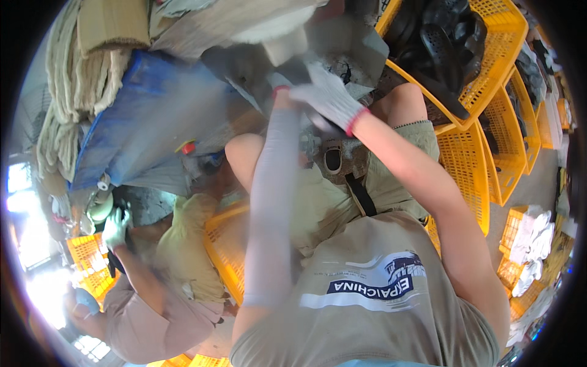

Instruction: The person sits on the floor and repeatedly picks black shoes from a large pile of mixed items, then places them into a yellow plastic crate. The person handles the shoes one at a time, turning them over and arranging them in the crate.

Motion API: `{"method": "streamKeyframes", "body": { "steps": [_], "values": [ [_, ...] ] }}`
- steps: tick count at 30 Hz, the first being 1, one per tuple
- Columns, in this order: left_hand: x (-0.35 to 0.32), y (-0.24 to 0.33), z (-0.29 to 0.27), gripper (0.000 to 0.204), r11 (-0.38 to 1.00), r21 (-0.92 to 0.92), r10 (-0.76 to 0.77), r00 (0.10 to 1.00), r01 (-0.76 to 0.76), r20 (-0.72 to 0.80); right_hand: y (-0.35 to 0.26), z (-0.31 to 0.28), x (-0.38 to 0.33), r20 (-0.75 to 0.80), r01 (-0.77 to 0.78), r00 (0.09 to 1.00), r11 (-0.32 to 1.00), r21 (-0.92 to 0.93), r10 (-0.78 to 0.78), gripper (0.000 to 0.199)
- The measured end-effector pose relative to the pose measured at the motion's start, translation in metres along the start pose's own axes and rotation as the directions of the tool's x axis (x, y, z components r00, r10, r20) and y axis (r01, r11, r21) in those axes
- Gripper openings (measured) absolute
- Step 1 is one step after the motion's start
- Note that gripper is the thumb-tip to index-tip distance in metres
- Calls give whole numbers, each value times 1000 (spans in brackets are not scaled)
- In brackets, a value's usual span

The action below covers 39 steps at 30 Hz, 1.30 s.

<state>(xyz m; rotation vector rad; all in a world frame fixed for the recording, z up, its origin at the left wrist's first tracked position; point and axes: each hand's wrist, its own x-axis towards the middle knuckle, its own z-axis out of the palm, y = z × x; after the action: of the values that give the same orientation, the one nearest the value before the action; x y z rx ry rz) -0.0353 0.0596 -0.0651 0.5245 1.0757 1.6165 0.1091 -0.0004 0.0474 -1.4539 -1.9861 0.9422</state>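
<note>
My right hand, in a white knit glove with a red cuff, reaches forward beneath a pale wheel-like part of a machine. Its fingers look bent and closed, but motion smears them. A dark piece shows just under this glove; its kind is unclear. Crossing close beside it, my left hand wears a similar glove, mostly hidden and blurred. A grey sleeve covers my left forearm. Both hands are at a dark grey hood or tray dusted with pale debris.
A yellow crate of black shoe-like pieces stands at upper right, with further yellow crates below. A blue sheet slopes at left under hanging pale cloth strips. A gloved co-worker sits at lower left.
</note>
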Motion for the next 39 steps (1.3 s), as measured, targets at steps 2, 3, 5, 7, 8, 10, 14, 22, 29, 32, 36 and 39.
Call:
{"method": "streamKeyframes", "body": {
  "steps": [2, 3, 5, 7, 8, 10, 14, 22, 29, 32, 36, 39],
  "values": [
    [-1, 6, 6, 33, 999, 19, -29, 1000, 29, 1, 4, 3, 2, 66, 278, 959, 960, -26, -276, 48],
    [-10, 9, 8, 33, 999, 39, -34, 999, 34, 5, 8, 2, -2, 22, 214, 976, 968, 133, -219, 43],
    [-44, 15, 10, 33, 992, 128, -15, 1000, 17, -16, 14, -2, -19, 57, 59, 995, 953, 298, -79, 50],
    [-104, 17, -4, 33, 972, 232, -26, 998, 37, -53, 18, -13, -46, 31, 99, 993, 962, 256, -110, 66],
    [-132, 17, -12, 33, 960, 274, -39, 997, 55, -65, 17, -19, -62, -15, 126, 992, 963, 239, -126, 73],
    [-147, 18, -17, 34, 951, 300, -61, 996, 80, -72, 11, -30, -88, 78, 39, 995, 977, 212, -56, 85],
    [-77, 17, -6, 34, 982, 189, 1, 999, 8, -51, -21, -53, -83, 318, 258, 921, 964, -69, -224, 89],
    [-25, -18, 0, 35, 1000, -12, 12, 998, -13, -56, -40, -67, -72, 178, 283, 952, 935, -213, -247, 51],
    [-17, -3, -1, 36, 999, 9, -45, 999, 46, -21, 44, -4, -45, -132, 422, 886, 890, -172, -446, 32],
    [-24, -6, 1, 36, 960, 263, -88, 995, 98, -50, 50, 21, -7, -143, 401, 884, 880, -254, -444, 30],
    [-42, -26, 8, 43, 880, -458, 137, 990, -129, -15, 38, 28, 14, -227, 362, 873, 886, -290, -431, 22],
    [-34, -36, 8, 45, 881, -461, -117, 993, 110, 14, 31, 20, 9, -272, 434, 821, 858, -274, -502, 35]
  ]
}}
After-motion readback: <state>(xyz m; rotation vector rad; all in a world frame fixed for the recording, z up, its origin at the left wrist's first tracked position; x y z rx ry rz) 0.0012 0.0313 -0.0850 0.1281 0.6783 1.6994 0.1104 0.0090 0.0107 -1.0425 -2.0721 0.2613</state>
